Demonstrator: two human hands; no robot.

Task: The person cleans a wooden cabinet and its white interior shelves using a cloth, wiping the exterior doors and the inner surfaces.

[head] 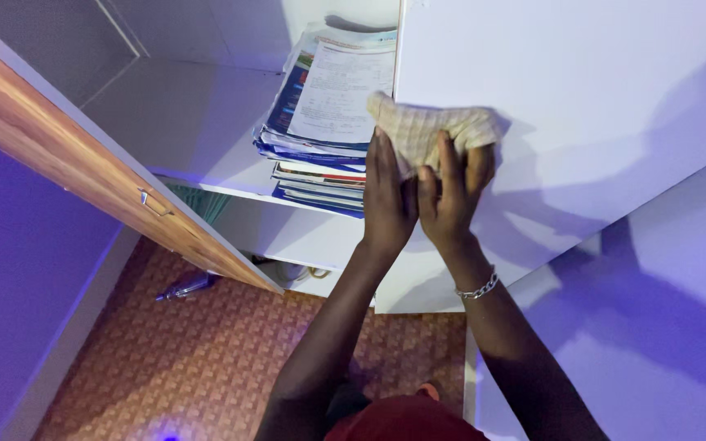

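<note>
Both hands together clutch a crumpled checked cloth against the smooth white panel.

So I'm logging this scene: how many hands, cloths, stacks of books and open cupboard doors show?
Hands: 2, left hand and right hand
Cloth: 1
Stack of books: 1
Open cupboard doors: 2, wooden door and white door
Total: 6

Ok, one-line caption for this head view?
Both hands, left hand and right hand, press a checked cloth against a white cupboard door beside stacked books.
</note>
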